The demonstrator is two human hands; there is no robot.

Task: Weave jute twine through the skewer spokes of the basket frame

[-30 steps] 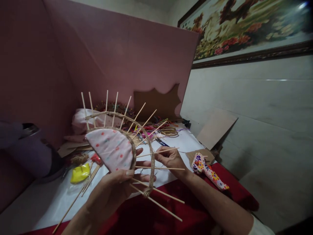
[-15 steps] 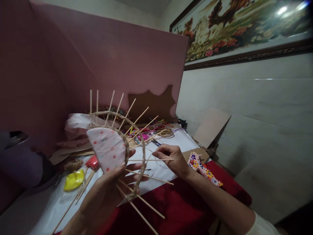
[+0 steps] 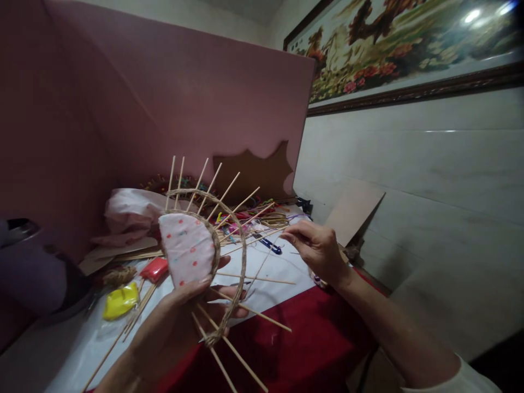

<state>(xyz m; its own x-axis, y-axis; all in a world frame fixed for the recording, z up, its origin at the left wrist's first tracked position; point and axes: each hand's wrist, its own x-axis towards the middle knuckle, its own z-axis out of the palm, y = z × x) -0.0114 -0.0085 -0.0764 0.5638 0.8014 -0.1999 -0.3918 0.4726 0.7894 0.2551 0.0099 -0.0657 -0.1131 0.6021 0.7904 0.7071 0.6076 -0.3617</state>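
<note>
My left hand (image 3: 180,314) grips a half-round craft piece from below, thumb over its pale pink floral fabric pad (image 3: 190,248). Thin wooden sticks (image 3: 229,192) fan outward from the pad, and a braided twine arc (image 3: 244,256) runs across them. Off to the right, my right hand (image 3: 317,248) is closed in a pinch on a thin strand of twine (image 3: 264,262). That strand stretches fairly straight down to the lower part of the arc. Part of the arc's lower end is near my left fingers, several of which are behind the sticks.
A dark blue craft knife (image 3: 270,245) lies on the white sheet (image 3: 282,278) over a red cloth (image 3: 303,338). Yellow (image 3: 121,301) and red packets (image 3: 154,269) sit at left. Cut cardboard (image 3: 254,172) leans at the back, near colourful cords.
My right hand has moved right and slightly up, drawing the twine strand straighter. The craft piece has shifted a little right and turned slightly in my left hand.
</note>
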